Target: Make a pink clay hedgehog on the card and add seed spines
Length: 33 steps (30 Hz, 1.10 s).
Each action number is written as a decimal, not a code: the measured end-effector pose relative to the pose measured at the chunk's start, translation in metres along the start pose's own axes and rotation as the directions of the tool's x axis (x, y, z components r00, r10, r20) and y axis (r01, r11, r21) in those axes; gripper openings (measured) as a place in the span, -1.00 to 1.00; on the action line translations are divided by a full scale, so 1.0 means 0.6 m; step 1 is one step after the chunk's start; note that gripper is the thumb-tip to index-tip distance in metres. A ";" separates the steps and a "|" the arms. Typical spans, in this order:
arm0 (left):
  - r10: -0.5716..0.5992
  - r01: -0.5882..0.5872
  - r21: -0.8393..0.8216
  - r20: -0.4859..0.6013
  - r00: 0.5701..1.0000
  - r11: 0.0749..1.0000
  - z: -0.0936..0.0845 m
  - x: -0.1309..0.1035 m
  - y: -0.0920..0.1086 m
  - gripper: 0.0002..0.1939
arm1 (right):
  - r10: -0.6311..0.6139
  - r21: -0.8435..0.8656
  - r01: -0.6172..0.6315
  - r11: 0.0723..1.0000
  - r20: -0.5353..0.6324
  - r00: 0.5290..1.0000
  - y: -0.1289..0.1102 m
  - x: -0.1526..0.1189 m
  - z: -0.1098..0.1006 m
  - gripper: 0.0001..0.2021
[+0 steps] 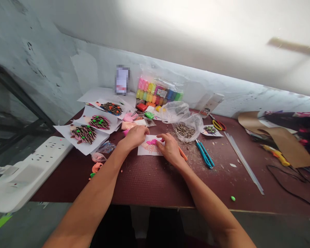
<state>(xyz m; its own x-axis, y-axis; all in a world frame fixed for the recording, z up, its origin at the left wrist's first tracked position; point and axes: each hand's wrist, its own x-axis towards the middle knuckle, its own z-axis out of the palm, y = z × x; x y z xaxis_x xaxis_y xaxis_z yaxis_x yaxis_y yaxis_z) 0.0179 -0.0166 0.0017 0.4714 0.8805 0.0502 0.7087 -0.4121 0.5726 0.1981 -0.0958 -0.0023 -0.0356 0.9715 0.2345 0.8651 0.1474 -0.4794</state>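
A small white paper [150, 152] with an orange line drawing lies on the dark red table. Bright pink clay [152, 141] is on its upper part. My right hand [168, 146] is over the paper's right side, its fingertips curled at the edge of the pink clay. My left hand [136, 136] is at the paper's upper left corner with fingers bent together; what they hold, if anything, is hidden. More pink clay [126, 132] shows just left of that hand. A plastic bag of striped seeds [185, 131] lies beyond my right hand.
Seed-covered hedgehog pictures [86, 134] lie at the left, near a white power strip [49, 155]. Coloured clay packs [157, 93] lean on the wall. To the right are teal pliers [205, 155], scissors [218, 124], clear sticks [244, 162] and a yellow glue gun [276, 155].
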 end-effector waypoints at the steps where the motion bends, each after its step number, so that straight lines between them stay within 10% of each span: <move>1: -0.004 0.004 -0.004 0.001 1.000 1.000 0.001 0.001 -0.001 -0.72 | -0.014 0.015 0.014 1.000 -0.001 1.000 0.001 0.000 0.001 -0.85; 33: 0.001 -0.006 0.112 0.036 0.999 0.994 0.004 -0.002 0.008 -0.68 | -0.152 0.011 0.152 0.988 0.099 0.983 -0.010 -0.004 0.010 -0.61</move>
<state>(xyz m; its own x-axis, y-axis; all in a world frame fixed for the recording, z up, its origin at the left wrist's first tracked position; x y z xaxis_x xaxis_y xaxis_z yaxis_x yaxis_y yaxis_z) 0.0218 -0.0203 0.0023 0.4912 0.8708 0.0212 0.7606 -0.4407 0.4767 0.1899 -0.0982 -0.0049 -0.2159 0.9513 0.2201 0.8440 0.2951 -0.4478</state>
